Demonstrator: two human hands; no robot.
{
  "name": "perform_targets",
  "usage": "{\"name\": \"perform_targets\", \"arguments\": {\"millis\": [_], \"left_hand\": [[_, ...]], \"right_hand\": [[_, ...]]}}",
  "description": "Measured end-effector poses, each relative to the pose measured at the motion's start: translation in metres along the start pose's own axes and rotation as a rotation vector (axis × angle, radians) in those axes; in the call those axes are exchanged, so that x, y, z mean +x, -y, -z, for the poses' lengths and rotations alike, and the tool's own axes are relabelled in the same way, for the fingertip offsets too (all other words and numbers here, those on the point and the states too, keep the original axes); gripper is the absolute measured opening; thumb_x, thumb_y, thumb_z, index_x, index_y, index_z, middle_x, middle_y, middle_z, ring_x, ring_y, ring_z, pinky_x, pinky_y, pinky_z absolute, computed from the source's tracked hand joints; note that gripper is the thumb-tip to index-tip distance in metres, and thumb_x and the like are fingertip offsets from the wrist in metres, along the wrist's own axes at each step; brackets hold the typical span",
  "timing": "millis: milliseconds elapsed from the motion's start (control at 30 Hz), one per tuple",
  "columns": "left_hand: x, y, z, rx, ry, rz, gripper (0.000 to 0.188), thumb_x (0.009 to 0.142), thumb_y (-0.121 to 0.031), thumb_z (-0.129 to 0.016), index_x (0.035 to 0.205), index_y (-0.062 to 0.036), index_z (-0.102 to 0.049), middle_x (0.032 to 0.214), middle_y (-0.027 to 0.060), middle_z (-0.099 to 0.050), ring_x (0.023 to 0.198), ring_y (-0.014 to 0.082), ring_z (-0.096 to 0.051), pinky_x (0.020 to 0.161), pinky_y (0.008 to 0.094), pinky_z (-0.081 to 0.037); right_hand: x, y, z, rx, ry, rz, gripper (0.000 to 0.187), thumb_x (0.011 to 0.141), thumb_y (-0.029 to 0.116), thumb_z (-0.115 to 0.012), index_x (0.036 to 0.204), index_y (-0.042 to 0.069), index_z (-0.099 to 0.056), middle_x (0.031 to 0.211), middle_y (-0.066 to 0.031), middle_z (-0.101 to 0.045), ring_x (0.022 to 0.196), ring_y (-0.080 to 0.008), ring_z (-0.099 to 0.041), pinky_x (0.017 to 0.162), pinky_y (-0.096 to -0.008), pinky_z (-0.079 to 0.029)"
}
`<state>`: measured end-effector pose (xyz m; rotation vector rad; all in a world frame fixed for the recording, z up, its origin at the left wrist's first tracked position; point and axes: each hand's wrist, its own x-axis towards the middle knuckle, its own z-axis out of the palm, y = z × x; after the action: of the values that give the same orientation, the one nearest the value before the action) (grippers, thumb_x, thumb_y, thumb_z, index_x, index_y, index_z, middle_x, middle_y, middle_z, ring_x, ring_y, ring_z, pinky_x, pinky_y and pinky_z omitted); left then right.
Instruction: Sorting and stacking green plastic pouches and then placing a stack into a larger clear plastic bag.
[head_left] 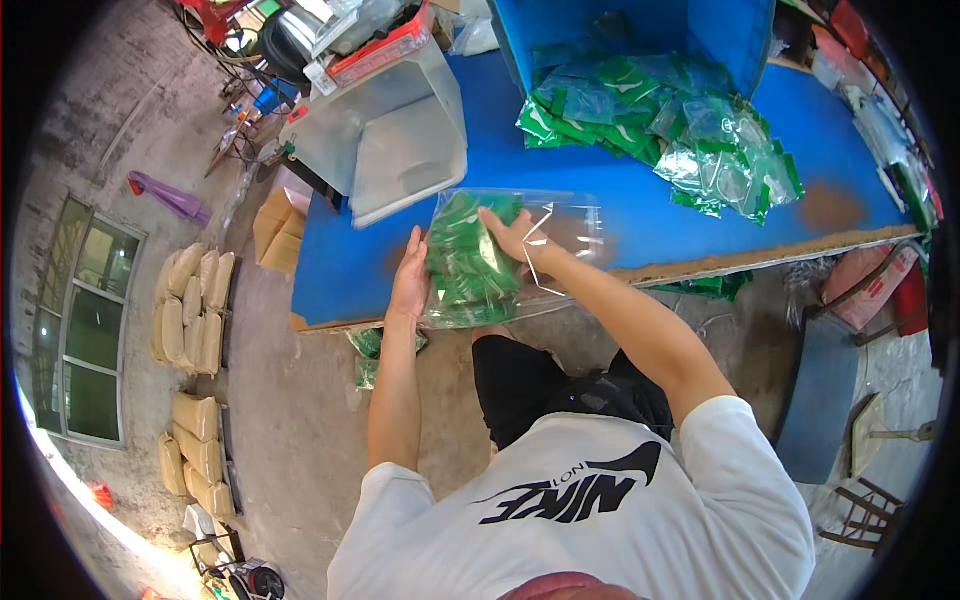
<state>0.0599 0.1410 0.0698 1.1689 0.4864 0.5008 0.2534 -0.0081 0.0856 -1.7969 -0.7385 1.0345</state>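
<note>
A clear plastic bag [572, 228] lies at the near edge of the blue table, its left part filled with green packets [470, 262]. My left hand [408, 280] rests along the bag's left side, fingers stretched out against it. On top of the packets lies my right hand [510, 236], its fingers extended and pressing down. Shiny plastic crosses near the right wrist; whether that hand is inside the bag, I cannot tell. Farther back, a heap of green and clear packets [640, 110] spills from a blue bin [725, 45] lying open toward me.
A translucent grey tub [410, 150] stands left on the blue table [380, 285], a red basket [380, 50] behind it. More green packets [366, 374] are below the table edge. A dark bench [822, 395] stands right; stacked tan sacks [192, 310] lie left.
</note>
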Motion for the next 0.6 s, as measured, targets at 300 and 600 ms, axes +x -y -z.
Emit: {"name": "perform_targets", "arguments": {"millis": [300,600], "left_hand": [[0.014,-0.005,-0.018,0.053,0.186,0.038,0.078,0.102,-0.023,-0.051,0.161,-0.0103,-0.002,0.167,0.0108,-0.012,0.153,0.026,-0.013,0.123,0.0383,-0.016],[0.016,-0.007,-0.015,0.421,0.303,0.012,0.112,0.075,-0.003,-0.083,0.161,-0.0064,-0.011,0.162,0.0129,-0.025,0.147,0.0233,-0.027,0.12,0.0335,-0.02]], "right_hand": [[-0.004,-0.055,-0.001,0.09,-0.131,0.171,0.123,0.083,0.067,-0.065,0.148,-0.019,-0.006,0.131,-0.0412,-0.052,0.119,-0.047,-0.059,0.102,-0.0438,-0.048],[-0.071,-0.027,0.03,0.008,-0.022,0.15,0.076,0.091,0.038,-0.071,0.139,-0.01,-0.037,0.089,-0.0221,-0.07,0.065,-0.0289,-0.07,0.059,-0.0401,-0.057]]}}
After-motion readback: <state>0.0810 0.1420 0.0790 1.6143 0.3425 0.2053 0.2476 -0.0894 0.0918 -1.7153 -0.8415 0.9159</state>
